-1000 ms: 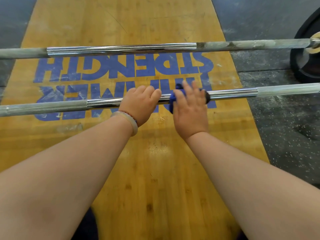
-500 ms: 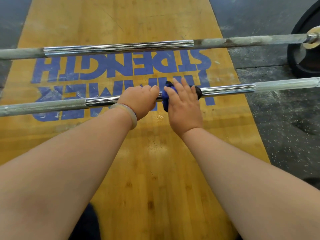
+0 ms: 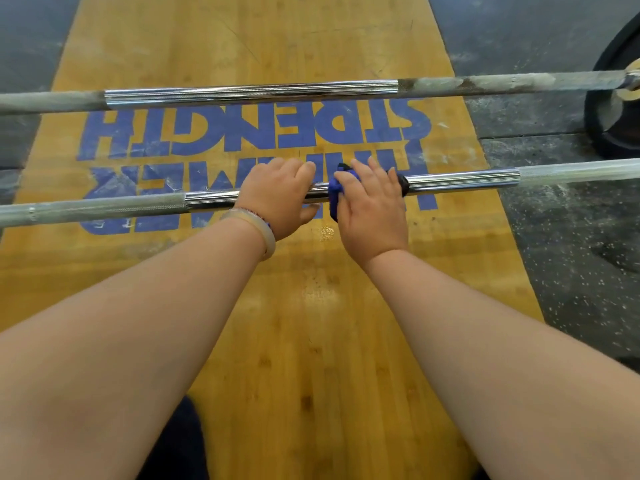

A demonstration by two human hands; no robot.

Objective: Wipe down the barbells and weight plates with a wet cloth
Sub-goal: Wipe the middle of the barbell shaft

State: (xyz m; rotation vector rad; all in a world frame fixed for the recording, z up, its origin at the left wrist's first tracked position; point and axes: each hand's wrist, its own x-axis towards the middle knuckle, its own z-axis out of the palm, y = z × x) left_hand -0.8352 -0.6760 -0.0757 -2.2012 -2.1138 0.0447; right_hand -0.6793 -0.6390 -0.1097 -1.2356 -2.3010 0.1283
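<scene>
Left hand: our left hand (image 3: 277,195) sits at the middle of the frame, fingers curled over the near bar (image 3: 467,180) and thumb tucked under it, gripping the bare steel.
Right hand: our right hand (image 3: 372,209) lies just right of the left, nearly touching it, fingers folded over the cloth (image 3: 334,194) and clasping it around the same bar.
Cloth: blue, bunched round the smooth chrome middle of the near bar (only its left edge and a dark bit at the right fingertips show).
Near bar: we see it crossing the frame from lower left to right, with duller sections beyond the chrome on both sides.
Far bar: the far bar (image 3: 249,93) runs across the upper frame, well apart from our hands, its right part blotched white.
Plate: a black plate (image 3: 613,123) stands on the far bar's end at the upper right edge.
Bracelet: a pale bracelet (image 3: 263,230) rings our left wrist.
Platform: the wooden platform (image 3: 311,341) carries blue lettering (image 3: 242,129), upside down to us, between speckled dark floor (image 3: 571,237).
</scene>
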